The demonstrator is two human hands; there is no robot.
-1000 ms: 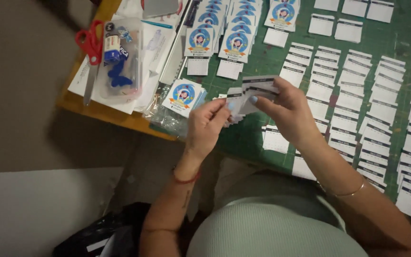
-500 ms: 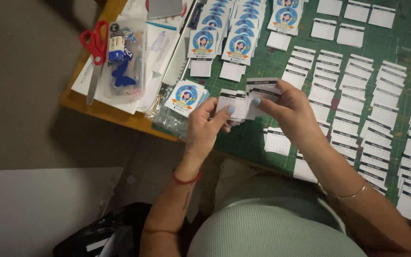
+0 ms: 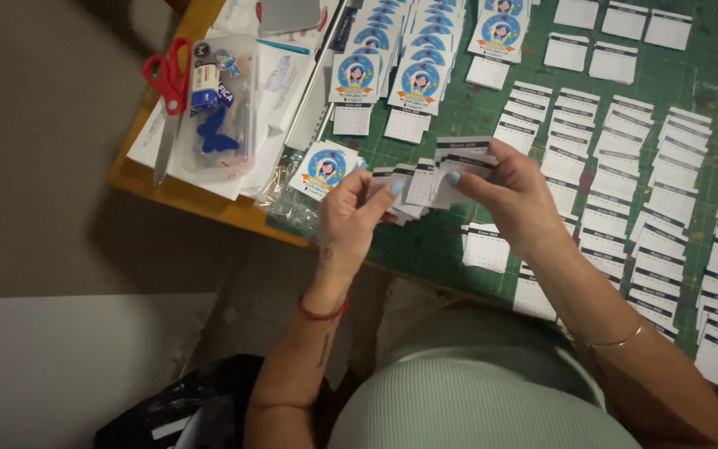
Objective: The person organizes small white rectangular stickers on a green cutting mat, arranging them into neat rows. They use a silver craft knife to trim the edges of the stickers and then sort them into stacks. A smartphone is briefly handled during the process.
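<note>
Scissors: at far left we see red-handled scissors (image 3: 166,91) on loose papers at the bench corner, placed as they were a second ago.
Plastic case: just beside them lies a clear case (image 3: 218,112) with a blue butterfly shape inside, unmoved.
Round-picture cards: a bagged card (image 3: 323,169) sits near our left hand; more of them overlap in rows (image 3: 392,62) higher up the green cutting mat (image 3: 691,79).
Left hand: our left hand (image 3: 351,220) has its thumb and fingers clamped together on the near end of a fanned stack of small calendar slips (image 3: 421,183), held just above the mat's front edge.
Change: the stack is spread wider than half a second ago, with more slips showing between the hands.
Right hand: our right hand (image 3: 513,195) pinches the stack's far end, fingertips closed on the top slips, as before.
Mat, right side: columns of matching white slips (image 3: 650,199) lie in overlapping rows, unchanged.
</note>
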